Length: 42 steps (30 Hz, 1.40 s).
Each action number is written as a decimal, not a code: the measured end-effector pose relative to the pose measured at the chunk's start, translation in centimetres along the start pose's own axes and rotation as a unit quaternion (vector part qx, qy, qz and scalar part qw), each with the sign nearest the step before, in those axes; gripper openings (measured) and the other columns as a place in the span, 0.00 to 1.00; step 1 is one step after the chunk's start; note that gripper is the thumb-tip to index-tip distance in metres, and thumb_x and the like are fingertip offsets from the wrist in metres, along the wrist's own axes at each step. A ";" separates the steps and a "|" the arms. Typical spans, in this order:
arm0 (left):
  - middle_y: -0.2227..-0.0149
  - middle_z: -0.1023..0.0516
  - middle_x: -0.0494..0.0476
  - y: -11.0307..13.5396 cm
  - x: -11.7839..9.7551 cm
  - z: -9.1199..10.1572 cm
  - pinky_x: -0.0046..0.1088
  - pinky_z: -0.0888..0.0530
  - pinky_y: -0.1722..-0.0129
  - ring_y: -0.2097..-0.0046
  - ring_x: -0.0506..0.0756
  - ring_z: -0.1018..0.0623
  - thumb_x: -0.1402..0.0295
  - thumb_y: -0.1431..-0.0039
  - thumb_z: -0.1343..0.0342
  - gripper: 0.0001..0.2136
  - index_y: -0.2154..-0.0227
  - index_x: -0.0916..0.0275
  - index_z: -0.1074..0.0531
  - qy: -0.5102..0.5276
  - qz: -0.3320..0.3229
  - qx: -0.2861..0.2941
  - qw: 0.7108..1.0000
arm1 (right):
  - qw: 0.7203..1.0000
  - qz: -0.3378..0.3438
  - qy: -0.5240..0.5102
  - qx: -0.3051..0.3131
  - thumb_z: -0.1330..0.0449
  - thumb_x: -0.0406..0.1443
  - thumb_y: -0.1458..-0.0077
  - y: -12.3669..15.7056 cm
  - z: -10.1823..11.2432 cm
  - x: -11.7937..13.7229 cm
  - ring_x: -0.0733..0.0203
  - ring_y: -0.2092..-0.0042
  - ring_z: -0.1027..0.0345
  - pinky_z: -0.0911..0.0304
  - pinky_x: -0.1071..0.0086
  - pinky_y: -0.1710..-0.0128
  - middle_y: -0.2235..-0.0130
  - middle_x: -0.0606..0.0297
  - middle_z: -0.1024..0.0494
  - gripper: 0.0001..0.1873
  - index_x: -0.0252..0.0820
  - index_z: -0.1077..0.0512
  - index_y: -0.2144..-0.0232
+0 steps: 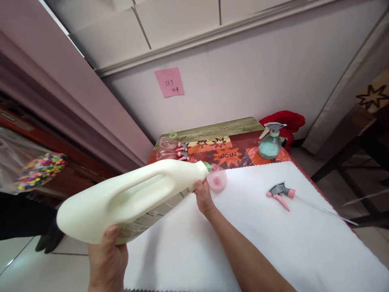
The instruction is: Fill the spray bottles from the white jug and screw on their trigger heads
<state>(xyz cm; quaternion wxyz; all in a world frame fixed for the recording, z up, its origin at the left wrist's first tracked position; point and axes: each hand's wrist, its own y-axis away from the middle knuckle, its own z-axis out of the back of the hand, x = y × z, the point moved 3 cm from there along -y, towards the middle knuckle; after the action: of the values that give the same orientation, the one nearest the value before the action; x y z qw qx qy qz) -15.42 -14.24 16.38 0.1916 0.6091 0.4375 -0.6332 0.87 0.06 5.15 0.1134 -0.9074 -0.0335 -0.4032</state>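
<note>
A large pale-green plastic jug [136, 190] with a built-in handle is tilted, its mouth lower right of its shoulder and close to a round pink see-through spray bottle [217, 179] on the white cloth. My left hand [107, 251] is closed around the jug's lower side near its base, thumb on top. Just under the jug's neck, my right hand [203, 196] is closed with its thumb against the jug; its other fingers are partly hidden. Something green shows at the mouth. A grey-and-pink spray head [281, 192] with a clear tube lies on the right.
A teal spray bottle [270, 145] stands at the table's back right. Two pink spray bottles [167, 154] lie at the back left, by a small green cap [172, 134]. A white cloth [258, 239] covers the front. A dark chair or frame [349, 166] stands to the right.
</note>
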 end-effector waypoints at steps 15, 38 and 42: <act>0.48 0.20 0.47 0.0 -0.3 -0.2 0.39 0.35 0.35 0.41 0.62 0.26 0.59 0.64 0.26 0.24 0.59 0.53 0.21 0.004 -0.003 -0.008 1.000 | 1.000 0.011 -0.009 -0.003 0.40 0.56 0.44 -0.1 0.0 0.0 0.69 0.74 0.48 0.44 0.75 0.78 0.70 0.69 0.33 0.29 0.39 0.30 0.53; 0.48 0.20 0.47 0.0 -0.2 0.0 0.40 0.36 0.34 0.40 0.63 0.27 0.62 0.65 0.26 0.23 0.60 0.54 0.20 -0.002 0.000 -0.010 1.000 | 1.000 0.007 -0.011 0.011 0.40 0.55 0.43 -0.1 0.2 -0.6 0.68 0.72 0.45 0.44 0.74 0.76 0.67 0.66 0.31 0.28 0.39 0.32 0.53; 0.49 0.20 0.47 0.0 -0.1 0.1 0.43 0.35 0.34 0.40 0.63 0.27 0.61 0.63 0.27 0.22 0.60 0.54 0.21 -0.007 -0.001 -0.013 1.000 | 1.000 0.003 -0.013 0.016 0.41 0.55 0.43 -0.1 0.2 -0.7 0.66 0.70 0.41 0.41 0.74 0.75 0.66 0.64 0.30 0.29 0.39 0.31 0.52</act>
<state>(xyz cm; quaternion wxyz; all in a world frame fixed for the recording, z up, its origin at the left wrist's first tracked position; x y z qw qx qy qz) -15.44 -14.33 16.45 0.2015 0.6014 0.4451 -0.6321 0.54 0.21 4.56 0.1287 -0.9108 -0.0387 -0.3904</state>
